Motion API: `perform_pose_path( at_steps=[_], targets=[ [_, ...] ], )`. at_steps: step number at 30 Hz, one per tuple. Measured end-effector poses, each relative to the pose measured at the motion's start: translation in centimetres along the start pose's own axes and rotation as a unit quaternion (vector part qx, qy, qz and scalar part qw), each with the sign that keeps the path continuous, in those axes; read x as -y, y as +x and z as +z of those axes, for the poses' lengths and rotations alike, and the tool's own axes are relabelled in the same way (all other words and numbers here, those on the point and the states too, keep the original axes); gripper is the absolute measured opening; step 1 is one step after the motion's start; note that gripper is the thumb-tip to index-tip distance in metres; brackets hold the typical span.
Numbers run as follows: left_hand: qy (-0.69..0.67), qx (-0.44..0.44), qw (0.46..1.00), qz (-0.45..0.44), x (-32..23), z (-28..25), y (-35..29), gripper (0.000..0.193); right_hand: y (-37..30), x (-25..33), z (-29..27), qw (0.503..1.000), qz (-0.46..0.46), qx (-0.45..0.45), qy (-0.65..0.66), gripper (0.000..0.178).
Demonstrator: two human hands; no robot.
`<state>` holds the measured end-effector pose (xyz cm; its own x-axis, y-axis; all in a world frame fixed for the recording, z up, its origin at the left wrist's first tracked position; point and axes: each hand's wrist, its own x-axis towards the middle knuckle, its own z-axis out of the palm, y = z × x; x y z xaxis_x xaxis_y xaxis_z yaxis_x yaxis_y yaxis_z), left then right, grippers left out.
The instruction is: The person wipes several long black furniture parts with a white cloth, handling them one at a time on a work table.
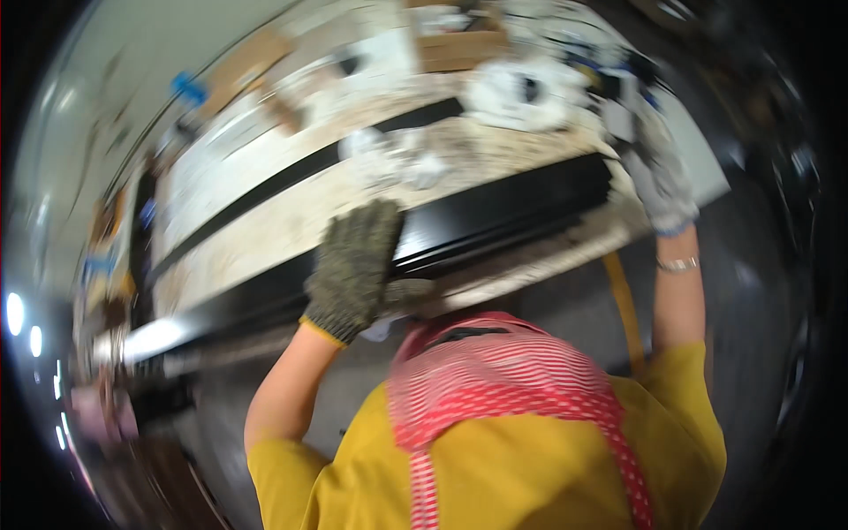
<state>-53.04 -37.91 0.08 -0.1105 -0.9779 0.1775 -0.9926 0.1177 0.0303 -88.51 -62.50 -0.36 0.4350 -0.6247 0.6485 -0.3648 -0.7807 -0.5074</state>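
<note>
Both gloved hands grasp one long glossy black moulded strip (495,216) lying across the speckled stone-topped workbench (265,234) — the left hand (353,269), in a dark knit glove, wraps its near edge at mid-length, while the right hand (662,181), in a pale glove, clamps the far end. Keeping both ends level should prevent twisting or scraping — a judgement only.

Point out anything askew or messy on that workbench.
The long black panel lies slanted across the bench, the left hand on its near edge, the right hand at its far end. Crumpled white rags are strewn behind it.
</note>
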Motion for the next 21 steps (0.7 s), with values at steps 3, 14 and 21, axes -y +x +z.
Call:
perform_pose_path(
  at_steps=[3,14,21],
  targets=[
    [-0.057,0.084,0.993,-0.067,-1.5,-0.5,3.2,0.091,-1.5,-1.6,-5.5,0.966,-0.066,0.036,-0.246,0.043],
    [-0.053,0.058,0.995,-0.058,-2.2,-0.3,3.9,0.074,-0.5,-3.9,-5.7,0.936,0.219,0.212,0.175,0.044],
    [-0.038,0.035,0.997,-0.048,-2.0,0.1,3.6,0.071,-1.3,-4.5,-6.0,0.94,0.112,0.232,0.225,0.043]
  ],
)
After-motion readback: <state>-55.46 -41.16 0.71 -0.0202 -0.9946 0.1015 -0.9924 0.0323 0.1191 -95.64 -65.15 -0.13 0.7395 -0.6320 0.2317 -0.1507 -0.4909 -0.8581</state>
